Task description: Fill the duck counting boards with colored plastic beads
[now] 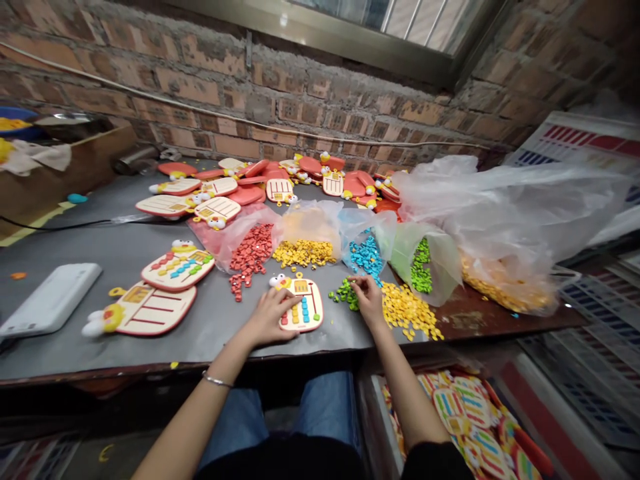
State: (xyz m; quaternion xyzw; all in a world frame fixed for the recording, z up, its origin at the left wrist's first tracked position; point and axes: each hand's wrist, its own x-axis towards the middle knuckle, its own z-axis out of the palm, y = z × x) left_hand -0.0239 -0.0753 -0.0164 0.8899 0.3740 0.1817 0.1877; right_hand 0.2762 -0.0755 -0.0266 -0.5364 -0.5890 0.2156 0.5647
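Observation:
My left hand grips the left side of a cream toy board with a cartoon chick head, its fingers reaching over the face. Red, yellow and blue beads stand in the board's slots, with one green bead in the right-hand slot. To the right, my right hand has its thumb and fingers pinched together over a small pile of green beads. Whatever lies between those fingertips is too small to make out. Loose yellow beads spread beside this hand.
Bags of red, yellow, blue and green beads lie open behind the board. More boards sit at left near a white box-shaped device. Others pile against the brick wall. A crate of filled boards stands below right.

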